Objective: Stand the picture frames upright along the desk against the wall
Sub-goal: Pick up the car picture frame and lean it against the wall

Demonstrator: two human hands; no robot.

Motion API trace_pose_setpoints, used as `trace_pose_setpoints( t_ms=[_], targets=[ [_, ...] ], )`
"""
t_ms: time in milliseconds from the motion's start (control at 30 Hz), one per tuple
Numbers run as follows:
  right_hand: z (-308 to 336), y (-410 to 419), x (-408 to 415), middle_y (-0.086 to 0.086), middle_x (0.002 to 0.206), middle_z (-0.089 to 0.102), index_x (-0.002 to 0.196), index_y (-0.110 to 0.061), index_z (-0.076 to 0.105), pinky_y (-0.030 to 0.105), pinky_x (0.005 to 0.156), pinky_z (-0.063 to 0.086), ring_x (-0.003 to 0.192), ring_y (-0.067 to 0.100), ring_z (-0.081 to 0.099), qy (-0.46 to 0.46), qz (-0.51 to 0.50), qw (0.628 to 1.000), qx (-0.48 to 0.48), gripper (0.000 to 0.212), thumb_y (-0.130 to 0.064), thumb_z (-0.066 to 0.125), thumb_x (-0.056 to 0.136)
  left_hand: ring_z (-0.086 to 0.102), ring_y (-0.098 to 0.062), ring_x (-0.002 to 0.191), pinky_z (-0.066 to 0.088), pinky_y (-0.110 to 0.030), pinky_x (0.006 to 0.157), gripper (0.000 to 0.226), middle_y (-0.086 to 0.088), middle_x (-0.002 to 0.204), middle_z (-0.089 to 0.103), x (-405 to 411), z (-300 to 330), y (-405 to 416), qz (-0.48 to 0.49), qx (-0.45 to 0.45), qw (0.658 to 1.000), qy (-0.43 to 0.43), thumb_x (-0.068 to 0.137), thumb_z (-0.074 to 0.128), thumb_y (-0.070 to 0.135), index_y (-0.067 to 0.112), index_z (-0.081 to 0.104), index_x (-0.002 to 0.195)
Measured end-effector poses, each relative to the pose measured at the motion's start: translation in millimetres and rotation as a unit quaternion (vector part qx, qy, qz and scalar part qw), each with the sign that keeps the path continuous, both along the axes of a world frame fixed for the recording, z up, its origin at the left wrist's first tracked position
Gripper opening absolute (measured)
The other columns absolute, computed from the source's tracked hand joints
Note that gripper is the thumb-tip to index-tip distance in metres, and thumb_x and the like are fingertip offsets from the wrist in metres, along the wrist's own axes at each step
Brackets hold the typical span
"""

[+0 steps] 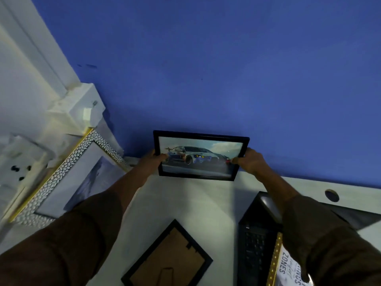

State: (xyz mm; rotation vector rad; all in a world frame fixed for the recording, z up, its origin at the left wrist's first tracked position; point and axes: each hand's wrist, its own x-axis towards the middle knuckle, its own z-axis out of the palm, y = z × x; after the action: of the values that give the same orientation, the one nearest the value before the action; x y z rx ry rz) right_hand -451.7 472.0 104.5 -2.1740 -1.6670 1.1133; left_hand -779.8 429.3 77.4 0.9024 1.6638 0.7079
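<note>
A black frame with a car picture [203,149] stands upright near the blue wall at the back of the white desk [208,201]. My left hand [153,161] grips its left edge and my right hand [250,162] grips its right edge. A large frame with a white pebbled, gold-edged border [61,176] leans at the left. A black frame [169,259] lies face down near the front, its brown backing up. At the lower right a gold-edged frame with printed words [286,267] is partly hidden by my right sleeve.
A black keyboard [255,244] and a dark device lie at the right of the desk. A round cable hole [332,195] sits near the back right. White boxes and a socket plate [22,159] crowd the left corner.
</note>
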Motion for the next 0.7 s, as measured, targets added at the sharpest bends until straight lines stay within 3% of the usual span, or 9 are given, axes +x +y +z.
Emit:
trace_pose_setpoints(
  t_ms=[200, 300, 400, 567, 700],
  targets=[
    [-19, 13, -5, 0.014, 0.133, 0.066, 0.134, -0.010, 0.063, 0.041, 0.104, 0.048, 0.124, 0.033, 0.060, 0.001, -0.023, 1.000, -0.018, 0.064, -0.037, 0.082, 0.078, 0.055, -0.028, 0.127, 0.042, -0.043, 0.111, 0.060, -0.005, 0.142, 0.057, -9, -21, 27, -0.026, -0.029, 0.999, -0.008, 0.091, 0.067, 0.036, 0.018, 0.050, 0.146],
    [-28, 20, -3, 0.013, 0.133, 0.066, 0.134, -0.011, 0.062, 0.042, 0.104, 0.049, 0.123, 0.033, 0.060, 0.006, -0.047, 0.998, -0.031, 0.067, -0.037, 0.083, 0.076, 0.052, -0.026, 0.131, 0.039, -0.044, 0.113, 0.082, -0.002, 0.144, 0.054, -9, -30, 38, -0.036, -0.038, 0.999, -0.011, 0.077, 0.070, 0.051, 0.021, 0.045, 0.149],
    [-39, 27, 0, 0.011, 0.129, 0.069, 0.130, -0.013, 0.063, 0.045, 0.102, 0.052, 0.119, 0.032, 0.062, 0.011, -0.067, 0.997, -0.040, 0.071, -0.041, 0.087, 0.069, 0.057, -0.025, 0.126, 0.043, -0.043, 0.111, 0.067, -0.005, 0.140, 0.060, -9, -42, 49, -0.036, -0.028, 0.999, -0.010, 0.082, 0.069, 0.043, 0.020, 0.052, 0.143],
    [-58, 35, 8, 0.007, 0.126, 0.069, 0.128, -0.016, 0.061, 0.042, 0.099, 0.053, 0.116, 0.030, 0.063, 0.021, -0.079, 0.996, -0.036, 0.097, -0.060, 0.084, 0.045, 0.060, -0.022, 0.108, 0.047, -0.037, 0.099, 0.050, -0.006, 0.129, 0.065, 0, -38, 54, -0.013, -0.025, 0.999, 0.015, 0.092, 0.066, 0.031, 0.016, 0.054, 0.137],
    [-47, 28, 3, 0.009, 0.125, 0.068, 0.127, -0.013, 0.059, 0.042, 0.095, 0.054, 0.114, 0.031, 0.063, 0.017, -0.090, 0.995, -0.027, 0.079, -0.052, 0.086, 0.064, 0.056, -0.024, 0.108, 0.043, -0.031, 0.087, 0.059, -0.006, 0.134, 0.058, 8, -44, 50, 0.004, -0.035, 0.999, 0.025, 0.093, 0.066, 0.033, 0.013, 0.042, 0.143]
  ],
)
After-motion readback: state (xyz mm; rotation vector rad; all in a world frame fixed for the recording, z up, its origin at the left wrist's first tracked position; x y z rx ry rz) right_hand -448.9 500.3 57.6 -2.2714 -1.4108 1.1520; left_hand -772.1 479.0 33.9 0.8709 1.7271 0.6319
